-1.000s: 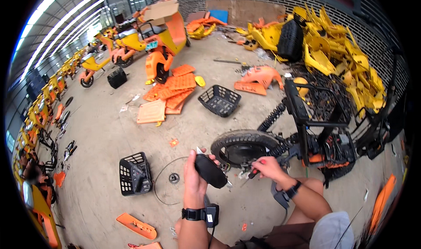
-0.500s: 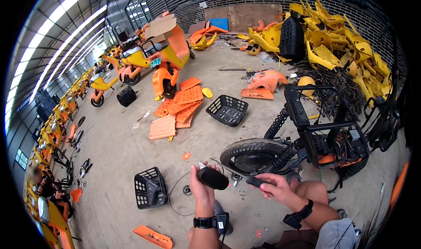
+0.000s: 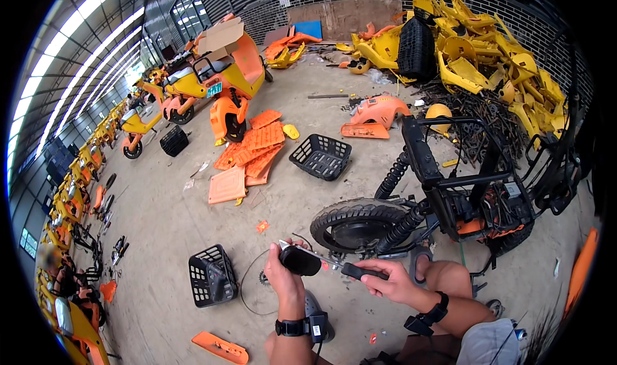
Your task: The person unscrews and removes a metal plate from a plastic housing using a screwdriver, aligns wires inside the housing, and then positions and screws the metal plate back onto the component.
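My left hand is closed around a black oval piece shaped like a scooter mirror, with a pale pointed bit showing beside the fingers. My right hand grips a black-handled tool, much like a screwdriver. A thin metal shaft runs from its handle toward the oval piece; whether the tip touches is hidden. Behind both hands lies the fat tyre of a wheel, attached to a stripped scooter frame.
Black baskets stand on the floor, one left of my hands and one farther off. Orange panels lie stacked near a parked scooter. Yellow body parts pile up at the back right. An orange strip lies near my left forearm.
My right hand has brought the tool left, closer to the oval piece. The oval piece has turned slightly in my left hand. The whole view has shifted a little.
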`<state>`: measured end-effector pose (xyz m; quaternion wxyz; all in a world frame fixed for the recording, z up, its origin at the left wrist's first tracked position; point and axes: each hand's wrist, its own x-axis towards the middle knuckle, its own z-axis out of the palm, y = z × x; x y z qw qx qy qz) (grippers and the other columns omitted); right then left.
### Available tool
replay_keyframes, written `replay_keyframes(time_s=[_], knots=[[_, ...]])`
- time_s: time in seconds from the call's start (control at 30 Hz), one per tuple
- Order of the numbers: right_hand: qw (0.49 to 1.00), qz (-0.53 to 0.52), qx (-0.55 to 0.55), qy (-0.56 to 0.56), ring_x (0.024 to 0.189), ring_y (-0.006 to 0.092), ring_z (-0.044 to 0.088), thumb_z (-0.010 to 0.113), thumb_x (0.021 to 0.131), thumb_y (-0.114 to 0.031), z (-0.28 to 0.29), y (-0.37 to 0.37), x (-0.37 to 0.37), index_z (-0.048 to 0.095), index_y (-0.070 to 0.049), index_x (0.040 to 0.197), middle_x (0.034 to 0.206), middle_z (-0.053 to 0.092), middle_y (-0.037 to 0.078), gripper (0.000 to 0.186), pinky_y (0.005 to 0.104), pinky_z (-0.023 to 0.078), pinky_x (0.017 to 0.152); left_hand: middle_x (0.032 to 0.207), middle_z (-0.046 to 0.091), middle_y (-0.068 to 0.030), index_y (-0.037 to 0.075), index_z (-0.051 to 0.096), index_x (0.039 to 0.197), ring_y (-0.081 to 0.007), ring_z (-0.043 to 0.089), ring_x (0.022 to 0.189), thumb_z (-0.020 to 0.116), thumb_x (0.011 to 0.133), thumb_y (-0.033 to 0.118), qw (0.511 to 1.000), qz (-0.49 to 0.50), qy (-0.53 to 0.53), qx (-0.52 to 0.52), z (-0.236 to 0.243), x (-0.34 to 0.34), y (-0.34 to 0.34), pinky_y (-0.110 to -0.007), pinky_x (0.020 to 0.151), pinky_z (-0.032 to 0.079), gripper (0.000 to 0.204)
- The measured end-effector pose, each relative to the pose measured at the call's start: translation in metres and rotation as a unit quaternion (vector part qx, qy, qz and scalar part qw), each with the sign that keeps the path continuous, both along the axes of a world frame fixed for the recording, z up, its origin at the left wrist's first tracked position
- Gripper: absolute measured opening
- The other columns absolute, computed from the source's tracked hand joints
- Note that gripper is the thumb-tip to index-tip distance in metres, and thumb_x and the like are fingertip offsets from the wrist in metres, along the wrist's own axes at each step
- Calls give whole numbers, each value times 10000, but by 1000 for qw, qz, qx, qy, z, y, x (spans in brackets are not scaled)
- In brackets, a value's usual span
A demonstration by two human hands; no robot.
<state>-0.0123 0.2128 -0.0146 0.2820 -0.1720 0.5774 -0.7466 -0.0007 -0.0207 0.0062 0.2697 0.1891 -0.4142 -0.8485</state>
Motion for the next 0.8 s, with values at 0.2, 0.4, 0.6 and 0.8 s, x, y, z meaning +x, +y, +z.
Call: replay_keyframes(time_s=[0.2,0.4,0.6,0.8], knots=[[1000,0,7,-10,627,43,537,616,946,-101,2,-1,1,574,-10,1291,920,653,27,359,202,428,509,915,672,-207,-63,592,990,-290,680,841,463,1013,292,999,28,-10,-12,-2,0,1,-374,784,553,378],[999,-20,43,1,643,42,540,633,940,-121,8,-3,1,591,-21,1274,914,647,9,351,204,442,534,936,676,-207,-73,605,1003,-283,684,867,468,1014,277,999,48,6,-24,-11,-5,-1,-368,815,549,375],[955,-82,85,271,765,99,614,679,869,-94,-5,-10,1,645,-18,1195,1007,699,105,337,247,495,686,976,679,-213,-82,583,1090,-295,683,900,451,1011,300,997,35,-29,-60,-13,2,-7,-373,835,546,412],[969,-48,116,215,691,82,576,675,872,-96,-3,-8,-2,642,-18,1195,924,679,76,335,241,471,626,955,692,-235,-90,605,1058,-266,698,856,481,1006,261,997,41,-10,-60,-7,3,-4,-340,788,562,376]])
